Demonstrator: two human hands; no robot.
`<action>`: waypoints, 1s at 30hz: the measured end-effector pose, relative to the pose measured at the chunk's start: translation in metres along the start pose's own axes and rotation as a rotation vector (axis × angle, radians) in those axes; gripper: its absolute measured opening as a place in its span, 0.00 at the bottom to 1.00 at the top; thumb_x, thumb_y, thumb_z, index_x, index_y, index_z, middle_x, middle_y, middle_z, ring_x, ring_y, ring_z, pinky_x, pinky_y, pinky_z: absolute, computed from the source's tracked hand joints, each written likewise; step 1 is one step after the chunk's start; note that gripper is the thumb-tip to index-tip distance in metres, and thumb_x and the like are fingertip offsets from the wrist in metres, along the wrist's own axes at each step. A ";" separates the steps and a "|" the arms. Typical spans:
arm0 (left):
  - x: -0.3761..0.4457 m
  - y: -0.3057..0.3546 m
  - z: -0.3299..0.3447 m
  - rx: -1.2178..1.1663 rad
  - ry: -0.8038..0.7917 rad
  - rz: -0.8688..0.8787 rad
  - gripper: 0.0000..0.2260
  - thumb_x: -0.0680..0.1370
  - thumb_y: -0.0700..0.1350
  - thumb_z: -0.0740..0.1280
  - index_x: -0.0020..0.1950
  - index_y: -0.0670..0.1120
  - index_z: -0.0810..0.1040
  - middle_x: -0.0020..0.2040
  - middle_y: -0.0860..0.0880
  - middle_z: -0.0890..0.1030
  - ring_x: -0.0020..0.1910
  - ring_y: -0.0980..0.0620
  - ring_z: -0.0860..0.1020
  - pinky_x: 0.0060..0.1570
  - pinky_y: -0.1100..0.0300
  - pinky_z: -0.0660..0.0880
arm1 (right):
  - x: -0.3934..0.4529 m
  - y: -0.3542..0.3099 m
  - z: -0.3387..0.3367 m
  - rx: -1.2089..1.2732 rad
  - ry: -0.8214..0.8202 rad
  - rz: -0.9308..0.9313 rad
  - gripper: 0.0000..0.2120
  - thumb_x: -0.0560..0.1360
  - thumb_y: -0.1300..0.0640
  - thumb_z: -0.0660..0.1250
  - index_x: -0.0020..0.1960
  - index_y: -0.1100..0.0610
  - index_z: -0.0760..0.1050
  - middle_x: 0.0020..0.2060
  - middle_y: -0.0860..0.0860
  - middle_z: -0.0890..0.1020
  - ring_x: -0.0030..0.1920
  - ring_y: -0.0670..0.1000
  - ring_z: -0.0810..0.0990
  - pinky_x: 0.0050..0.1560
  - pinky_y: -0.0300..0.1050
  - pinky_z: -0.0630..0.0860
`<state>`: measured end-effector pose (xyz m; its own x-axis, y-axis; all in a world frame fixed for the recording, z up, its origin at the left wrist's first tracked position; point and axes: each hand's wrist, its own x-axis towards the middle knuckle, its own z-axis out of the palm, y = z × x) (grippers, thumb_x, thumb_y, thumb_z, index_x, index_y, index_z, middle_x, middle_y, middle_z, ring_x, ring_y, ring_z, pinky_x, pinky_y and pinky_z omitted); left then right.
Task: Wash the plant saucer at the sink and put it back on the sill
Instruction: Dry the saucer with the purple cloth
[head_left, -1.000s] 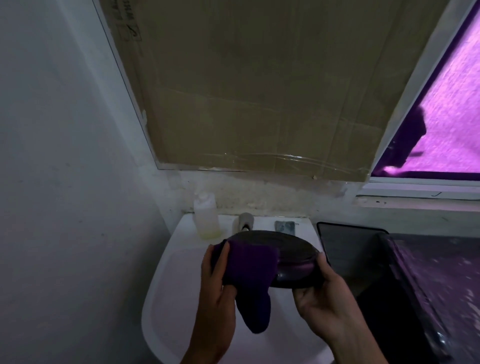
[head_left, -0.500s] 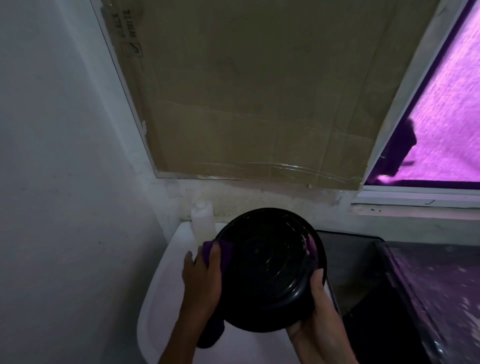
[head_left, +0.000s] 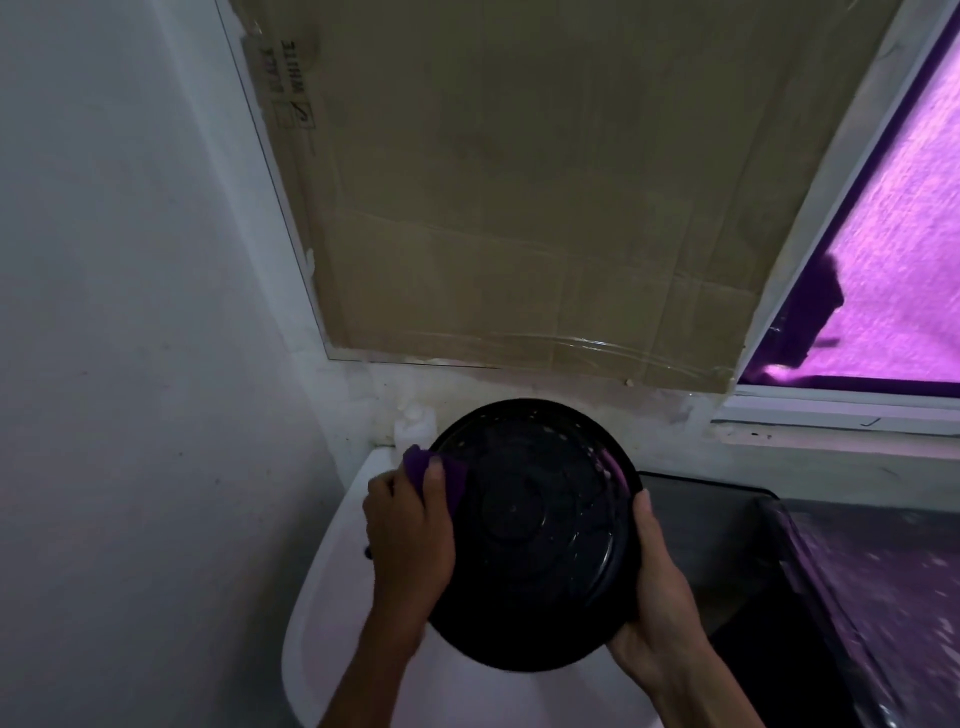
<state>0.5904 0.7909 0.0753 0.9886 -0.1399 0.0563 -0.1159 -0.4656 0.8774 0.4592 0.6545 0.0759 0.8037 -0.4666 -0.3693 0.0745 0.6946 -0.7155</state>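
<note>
A round black plant saucer (head_left: 535, 525) is held up on edge over the white sink (head_left: 332, 587), its ribbed inner face turned toward me with water drops on it. My right hand (head_left: 657, 592) grips its right rim from below. My left hand (head_left: 410, 535) holds a purple cloth (head_left: 441, 467) against the saucer's left rim, fingers curled over the cloth. The window sill (head_left: 831, 441) runs behind, at the right.
A white bottle (head_left: 413, 423) stands at the sink's back left corner, partly hidden by the saucer. A dark glossy counter or tub (head_left: 779, 545) lies to the right. Cardboard (head_left: 545, 182) covers the window; a white wall (head_left: 130, 364) is close on the left.
The saucer went from lying nearly flat with the cloth draped over it to standing on edge facing me. My left hand and cloth moved to its left rim.
</note>
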 end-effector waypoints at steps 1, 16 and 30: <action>0.008 0.002 -0.003 0.037 -0.026 0.021 0.22 0.81 0.57 0.54 0.58 0.39 0.75 0.56 0.44 0.73 0.58 0.43 0.72 0.62 0.45 0.70 | 0.000 0.000 0.000 -0.022 -0.006 0.005 0.25 0.76 0.35 0.55 0.53 0.49 0.83 0.54 0.56 0.84 0.55 0.57 0.83 0.52 0.53 0.80; 0.009 0.037 0.021 0.313 -0.263 0.527 0.23 0.80 0.58 0.51 0.65 0.50 0.77 0.63 0.51 0.75 0.61 0.49 0.71 0.64 0.51 0.66 | 0.016 -0.007 0.018 -0.211 0.023 0.033 0.29 0.72 0.29 0.53 0.44 0.47 0.85 0.46 0.57 0.86 0.47 0.56 0.86 0.39 0.46 0.82; -0.046 0.018 0.021 0.574 -0.426 0.919 0.20 0.80 0.56 0.56 0.70 0.53 0.72 0.72 0.50 0.72 0.73 0.47 0.67 0.70 0.48 0.67 | 0.031 0.014 0.016 0.119 0.028 0.144 0.34 0.74 0.32 0.55 0.53 0.60 0.83 0.52 0.62 0.84 0.51 0.60 0.84 0.42 0.48 0.82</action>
<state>0.5411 0.7700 0.0787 0.4094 -0.8619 0.2992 -0.9067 -0.3479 0.2384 0.4949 0.6579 0.0641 0.7942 -0.3715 -0.4809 0.0303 0.8146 -0.5792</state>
